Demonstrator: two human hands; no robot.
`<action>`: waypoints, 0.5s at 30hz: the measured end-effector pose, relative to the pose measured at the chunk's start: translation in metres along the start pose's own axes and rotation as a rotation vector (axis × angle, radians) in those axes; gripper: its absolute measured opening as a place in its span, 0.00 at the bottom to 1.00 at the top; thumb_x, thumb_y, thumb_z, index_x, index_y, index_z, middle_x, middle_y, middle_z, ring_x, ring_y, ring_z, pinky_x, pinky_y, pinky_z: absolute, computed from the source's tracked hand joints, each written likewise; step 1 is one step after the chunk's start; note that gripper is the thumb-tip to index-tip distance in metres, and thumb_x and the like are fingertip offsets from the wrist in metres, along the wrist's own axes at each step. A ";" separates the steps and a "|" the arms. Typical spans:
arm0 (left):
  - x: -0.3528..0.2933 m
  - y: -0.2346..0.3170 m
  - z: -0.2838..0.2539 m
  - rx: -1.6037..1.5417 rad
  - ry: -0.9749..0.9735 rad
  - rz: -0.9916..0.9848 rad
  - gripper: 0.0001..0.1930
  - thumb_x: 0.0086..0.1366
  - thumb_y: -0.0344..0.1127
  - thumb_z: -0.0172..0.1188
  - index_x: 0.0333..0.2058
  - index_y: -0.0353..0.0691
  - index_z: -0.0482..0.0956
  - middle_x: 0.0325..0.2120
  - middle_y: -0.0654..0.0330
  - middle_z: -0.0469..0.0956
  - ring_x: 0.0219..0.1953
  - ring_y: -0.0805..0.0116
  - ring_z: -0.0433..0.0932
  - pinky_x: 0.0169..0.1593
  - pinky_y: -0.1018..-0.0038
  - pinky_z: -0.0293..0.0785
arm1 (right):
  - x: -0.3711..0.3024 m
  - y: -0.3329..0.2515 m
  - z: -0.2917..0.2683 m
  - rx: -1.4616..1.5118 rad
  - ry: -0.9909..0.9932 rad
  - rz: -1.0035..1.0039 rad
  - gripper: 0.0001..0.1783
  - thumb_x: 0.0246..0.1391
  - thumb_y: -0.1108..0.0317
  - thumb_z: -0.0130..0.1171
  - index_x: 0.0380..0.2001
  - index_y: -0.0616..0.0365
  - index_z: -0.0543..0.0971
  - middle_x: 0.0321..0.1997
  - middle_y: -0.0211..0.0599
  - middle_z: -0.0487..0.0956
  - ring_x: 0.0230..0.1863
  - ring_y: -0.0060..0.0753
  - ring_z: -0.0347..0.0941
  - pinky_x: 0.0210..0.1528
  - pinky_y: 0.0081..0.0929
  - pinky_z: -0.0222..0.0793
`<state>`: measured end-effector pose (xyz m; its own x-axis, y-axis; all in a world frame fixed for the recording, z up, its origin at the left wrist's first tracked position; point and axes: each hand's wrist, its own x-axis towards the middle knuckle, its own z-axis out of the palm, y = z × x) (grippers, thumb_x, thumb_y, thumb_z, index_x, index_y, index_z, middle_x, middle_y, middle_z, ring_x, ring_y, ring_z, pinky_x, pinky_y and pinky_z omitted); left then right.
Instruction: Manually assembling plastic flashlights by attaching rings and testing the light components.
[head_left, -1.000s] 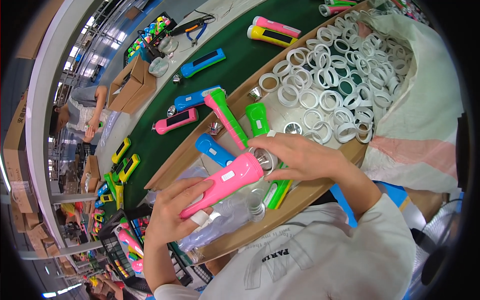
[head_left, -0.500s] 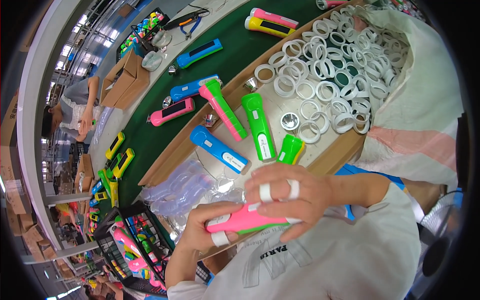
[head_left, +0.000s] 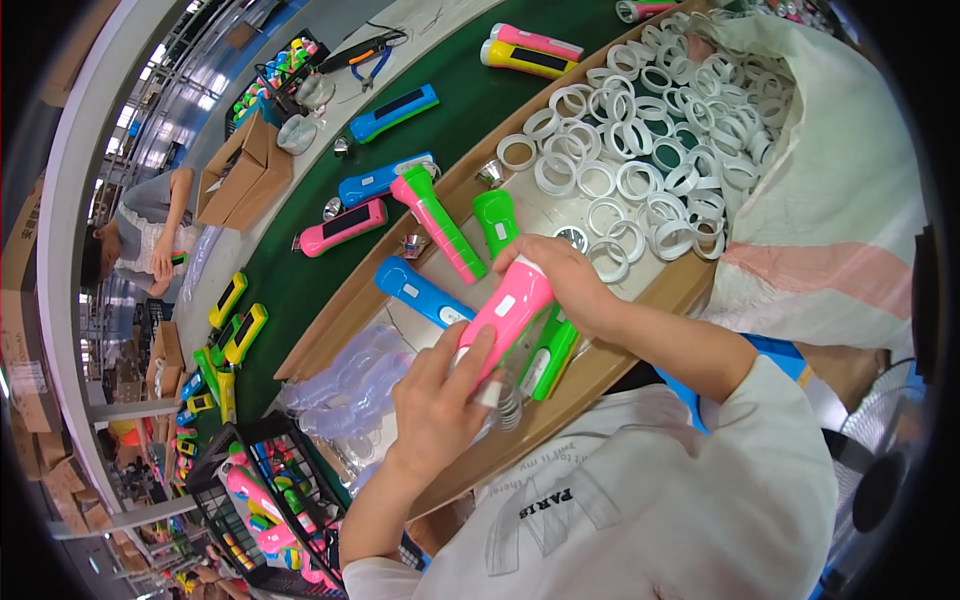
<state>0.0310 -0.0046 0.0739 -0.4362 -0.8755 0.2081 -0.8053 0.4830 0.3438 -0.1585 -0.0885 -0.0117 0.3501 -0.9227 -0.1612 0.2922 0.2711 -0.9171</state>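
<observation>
A pink flashlight (head_left: 508,312) slants across the middle, above a cardboard tray. My left hand (head_left: 437,400) wraps round its lower body. At its wide head, where a white rim shows, the fingers of my right hand (head_left: 562,282) are closed; that hand partly covers a small silver reflector cup (head_left: 571,238). Under and around the held flashlight lie a blue flashlight (head_left: 412,288), a pink-and-green flashlight (head_left: 440,225), a green flashlight (head_left: 494,218) and another green flashlight (head_left: 552,355), the last two partly hidden.
White plastic rings (head_left: 640,140) heap at the tray's far right, beside a white woven sack (head_left: 830,190). Clear plastic pieces (head_left: 350,385) lie at left. A black basket (head_left: 225,505) holds flashlights. Beyond runs a green belt (head_left: 300,290) carrying more flashlights; another person (head_left: 150,235) sits past it.
The pink flashlight has swung from nearly level near my body to a slant over the tray, head up and away. My right hand has moved from over its body to its head.
</observation>
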 end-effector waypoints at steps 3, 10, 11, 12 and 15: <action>0.001 -0.013 0.009 0.138 0.040 0.098 0.24 0.51 0.31 0.68 0.49 0.43 0.77 0.44 0.50 0.77 0.41 0.55 0.79 0.40 0.68 0.77 | 0.002 -0.021 0.000 0.069 -0.038 0.112 0.23 0.66 0.54 0.40 0.42 0.63 0.75 0.38 0.38 0.78 0.43 0.27 0.74 0.50 0.29 0.68; -0.021 -0.026 0.042 -1.928 -0.108 -0.786 0.30 0.64 0.51 0.55 0.57 0.37 0.64 0.44 0.43 0.75 0.30 0.58 0.78 0.26 0.72 0.75 | -0.016 -0.031 -0.007 0.344 -0.298 -0.076 0.29 0.65 0.51 0.44 0.61 0.58 0.62 0.58 0.42 0.69 0.60 0.37 0.66 0.60 0.36 0.65; -0.027 -0.026 0.054 -2.117 -0.162 -0.810 0.31 0.64 0.52 0.54 0.58 0.37 0.64 0.44 0.42 0.74 0.29 0.58 0.78 0.26 0.71 0.75 | -0.016 -0.028 -0.004 0.383 -0.275 -0.066 0.28 0.63 0.52 0.48 0.60 0.58 0.64 0.55 0.42 0.70 0.59 0.38 0.67 0.59 0.37 0.65; -0.033 -0.023 0.065 -2.306 -0.219 -0.834 0.31 0.64 0.53 0.53 0.58 0.37 0.63 0.45 0.41 0.74 0.29 0.58 0.78 0.26 0.71 0.75 | -0.014 -0.026 -0.004 0.386 -0.273 -0.070 0.28 0.63 0.52 0.48 0.60 0.58 0.64 0.55 0.42 0.70 0.59 0.38 0.67 0.59 0.37 0.65; -0.024 -0.007 0.064 -2.034 -0.231 -0.838 0.35 0.64 0.59 0.51 0.60 0.38 0.61 0.43 0.45 0.75 0.28 0.61 0.78 0.27 0.71 0.75 | -0.010 -0.014 -0.007 0.492 -0.237 -0.079 0.24 0.62 0.54 0.51 0.55 0.58 0.68 0.50 0.41 0.73 0.55 0.36 0.70 0.59 0.36 0.66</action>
<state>0.0212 0.0124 0.0081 -0.4648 -0.7431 -0.4814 0.5387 -0.6688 0.5123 -0.1719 -0.0847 0.0004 0.4846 -0.8738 0.0400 0.6874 0.3521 -0.6352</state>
